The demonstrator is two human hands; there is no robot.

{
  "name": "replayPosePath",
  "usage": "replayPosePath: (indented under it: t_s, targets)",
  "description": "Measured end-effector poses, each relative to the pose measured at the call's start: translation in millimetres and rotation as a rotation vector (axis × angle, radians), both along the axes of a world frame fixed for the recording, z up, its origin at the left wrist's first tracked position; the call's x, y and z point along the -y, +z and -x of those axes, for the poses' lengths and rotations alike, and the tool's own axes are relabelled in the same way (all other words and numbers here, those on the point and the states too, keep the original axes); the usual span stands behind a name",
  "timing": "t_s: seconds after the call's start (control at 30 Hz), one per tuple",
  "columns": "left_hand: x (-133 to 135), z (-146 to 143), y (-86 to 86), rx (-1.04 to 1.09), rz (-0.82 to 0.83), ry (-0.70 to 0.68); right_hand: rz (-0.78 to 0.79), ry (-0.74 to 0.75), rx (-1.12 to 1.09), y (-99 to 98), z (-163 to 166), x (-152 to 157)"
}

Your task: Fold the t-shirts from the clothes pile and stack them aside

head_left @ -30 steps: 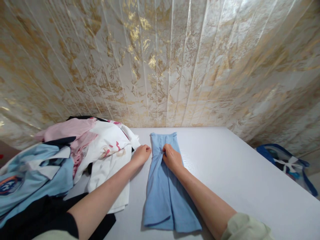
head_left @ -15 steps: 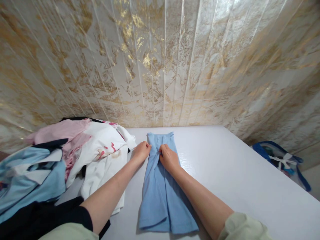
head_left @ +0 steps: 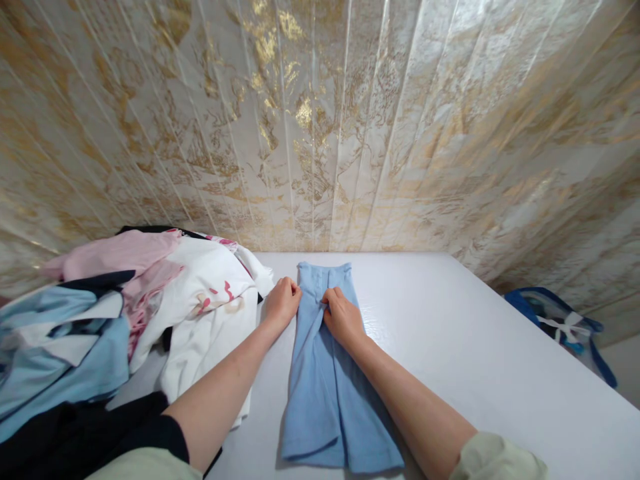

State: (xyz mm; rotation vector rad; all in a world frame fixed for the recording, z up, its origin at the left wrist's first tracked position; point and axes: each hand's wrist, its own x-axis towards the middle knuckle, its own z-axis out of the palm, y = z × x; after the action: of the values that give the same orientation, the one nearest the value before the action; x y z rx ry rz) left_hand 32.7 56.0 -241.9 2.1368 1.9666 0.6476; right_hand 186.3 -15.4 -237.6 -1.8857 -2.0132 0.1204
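A light blue skirt [head_left: 316,393] lies lengthwise on the white table, its waistband toward the wall and its wider hem toward me. Folds run down its front from where the cloth is gathered. My left hand [head_left: 283,301] is closed at the skirt's left edge, below the waistband, fingertips curled against the cloth. On the front of the skirt, my right hand [head_left: 343,317] pinches a bit of fabric between thumb and fingers. The exact grip of the left fingertips is partly hidden.
A heap of clothes stands on the left: a white garment [head_left: 210,267] with red marks, a pink one [head_left: 125,252], a light blue top [head_left: 100,373] and black cloth [head_left: 65,433]. A blue-trimmed clear bag [head_left: 555,317] sits beyond the table's [head_left: 480,373] right edge. A gold-patterned wall covering [head_left: 320,147] rises behind.
The view has shifted slightly. Both hands stay at nearly the same places on the skirt, with hardly any change in the cloth.
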Motion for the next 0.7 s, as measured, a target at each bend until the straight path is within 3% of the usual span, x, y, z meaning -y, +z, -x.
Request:
replayPosePath:
  t_s: [0.23, 0.43, 0.57, 0.7]
  targets:
    - [1, 0, 4.3, -0.091, 0.0, -0.003, 0.003, 0.027, -0.031, -1.8, -1, 1]
    - [7, 3, 7.2, -0.016, -0.065, -0.039, -0.08, 0.075, -0.245, -12.3, -10, -6]
    - [14, -2, 9.8, 0.064, -0.205, -0.239, -0.148, 0.044, -0.376, -16.1, -17, -13]
    - [19, -13, 6.1, 0.043, -0.123, -0.493, -0.069, 0.018, -0.296, -11.3, -20, -12]
